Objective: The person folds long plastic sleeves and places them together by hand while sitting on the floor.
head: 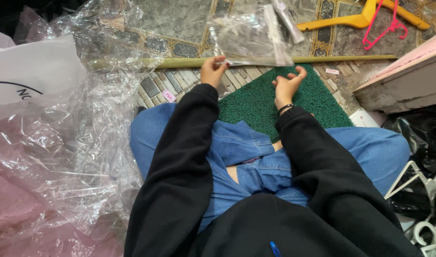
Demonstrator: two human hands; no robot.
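Note:
My left hand (212, 69) pinches the lower left corner of a clear plastic bag (249, 38) and holds it up over the floor. My right hand (288, 84) hovers just below the bag's right side with its fingers spread and nothing in it. A dark band circles that wrist. Both arms are in black sleeves, and my crossed legs in blue jeans (256, 162) fill the lower middle. A green mat (263, 102) lies on the floor under the hands.
A heap of crumpled clear plastic (70, 143) covers the left side, with a white bag (32, 71) on top. A long stick (189, 62) crosses the tiled floor. Yellow and pink hangers (370, 19) lie far right; white hangers (425, 200) near right. A pink-topped board (403, 76) sits right.

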